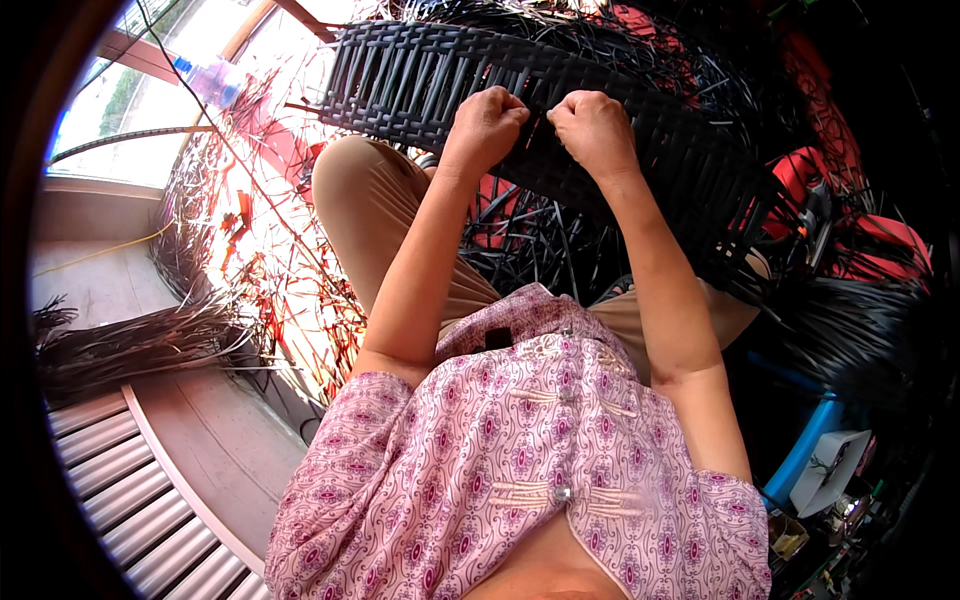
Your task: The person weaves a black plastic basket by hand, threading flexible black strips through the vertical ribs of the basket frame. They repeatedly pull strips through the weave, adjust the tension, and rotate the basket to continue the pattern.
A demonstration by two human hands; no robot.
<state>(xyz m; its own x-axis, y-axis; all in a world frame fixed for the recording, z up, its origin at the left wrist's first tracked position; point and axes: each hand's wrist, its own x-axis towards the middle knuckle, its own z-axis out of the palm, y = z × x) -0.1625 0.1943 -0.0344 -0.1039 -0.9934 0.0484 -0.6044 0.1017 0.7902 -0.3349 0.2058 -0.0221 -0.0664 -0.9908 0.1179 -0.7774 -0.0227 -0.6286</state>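
A long, curved panel of black woven wicker strips (400, 82) stretches across in front of me, above my bent knees. My left hand (486, 128) is closed in a fist over the middle of its weave, knuckles up. Just to its right, my right hand (594, 132) is also closed, its thumb side turned toward the left hand. A small gap lies between the two hands. Whatever the fingers pinch is hidden behind them or lost against the dark weave.
Cut strips litter a red sheet (285, 150) beyond my left knee. Bundles of dark strips lie at left (140, 340) and at right (850, 325). A white radiator (140, 490) stands lower left, a clear plastic bottle (215, 82) upper left. A white container (828, 472) sits lower right.
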